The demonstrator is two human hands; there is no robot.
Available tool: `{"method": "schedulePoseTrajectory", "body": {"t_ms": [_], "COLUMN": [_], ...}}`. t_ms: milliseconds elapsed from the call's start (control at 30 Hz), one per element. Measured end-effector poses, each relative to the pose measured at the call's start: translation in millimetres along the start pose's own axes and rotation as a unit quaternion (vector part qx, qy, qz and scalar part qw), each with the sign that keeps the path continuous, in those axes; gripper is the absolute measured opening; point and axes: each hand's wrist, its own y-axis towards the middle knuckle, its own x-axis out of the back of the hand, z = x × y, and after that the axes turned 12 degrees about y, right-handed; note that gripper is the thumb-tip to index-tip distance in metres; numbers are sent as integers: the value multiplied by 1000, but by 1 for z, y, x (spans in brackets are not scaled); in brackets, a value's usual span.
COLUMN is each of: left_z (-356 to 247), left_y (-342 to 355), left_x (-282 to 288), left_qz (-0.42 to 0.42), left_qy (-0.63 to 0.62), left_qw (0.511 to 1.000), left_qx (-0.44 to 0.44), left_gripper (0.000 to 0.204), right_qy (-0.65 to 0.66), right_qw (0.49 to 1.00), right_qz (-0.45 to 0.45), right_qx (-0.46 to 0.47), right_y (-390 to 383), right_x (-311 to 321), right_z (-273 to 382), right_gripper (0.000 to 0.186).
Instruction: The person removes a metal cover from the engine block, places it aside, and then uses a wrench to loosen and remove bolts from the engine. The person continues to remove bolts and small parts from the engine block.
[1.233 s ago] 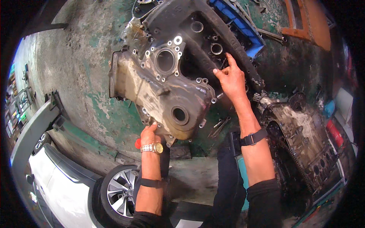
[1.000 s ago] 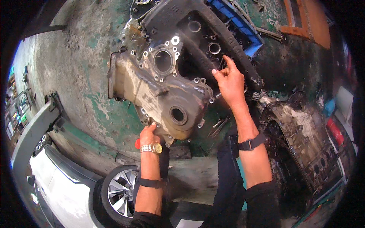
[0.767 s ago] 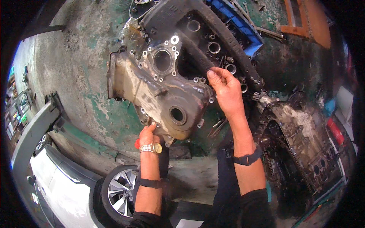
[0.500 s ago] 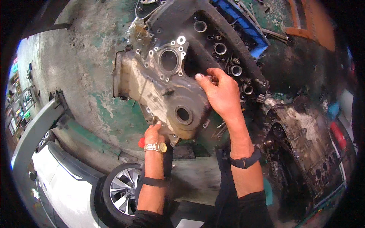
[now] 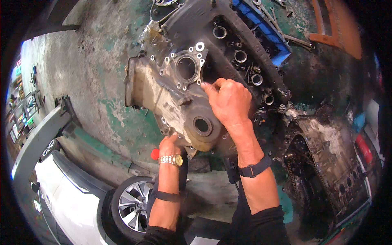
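A grimy cast-metal engine timing cover (image 5: 167,96) lies tilted in front of me, with a large round opening at its far end and a smaller one nearer. My left hand (image 5: 168,143) grips its near lower edge, thumb on top and the other fingers hidden beneath. Beside the cover's right edge, my right hand (image 5: 229,100) is closed, its thumb tip by a small bolt hole next to the large opening. The curled fingers hide whatever is between them.
Behind the cover, a dark tray (image 5: 281,83) holds metal rings and bolts. A blue bin (image 5: 281,55) and several wrenches (image 5: 300,41) lie farther back. An engine block (image 5: 322,151) sits at right. At left are a white car (image 5: 73,200) and a grey lift arm (image 5: 41,134).
My right hand has shifted left along the cover's right edge, its back now turned up more. The view has moved slightly. My left hand keeps its hold.
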Motion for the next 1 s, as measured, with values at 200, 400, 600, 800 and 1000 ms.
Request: {"method": "schedulePoseTrajectory", "body": {"t_ms": [200, 400, 600, 800, 1000], "left_z": [12, 4, -32, -66, -94], "left_y": [14, 4, -14, -38, -57], "left_x": [12, 14, -15, -62, -99], "left_qz": [1, 69, 110, 180, 223], "left_qy": [-48, -78, -52, -21, 41], "left_qw": [999, 987, 972, 943, 927], "left_qx": [-21, -122, -204, -278, -298], "left_gripper": [15, 27, 31, 30, 24], "right_qy": [37, 109, 151, 214, 243], "right_qw": [998, 988, 973, 953, 938], "right_qz": [-26, -91, -152, -213, -245], "right_qx": [33, 66, 90, 23, 27], "right_y": [-13, -21, -2, 17, 32], "right_x": [2, 13, 49, 94, 121], "right_z": [-5, -3, -8, -28, -58], "right_gripper": [35, 27, 26, 29, 26]}}
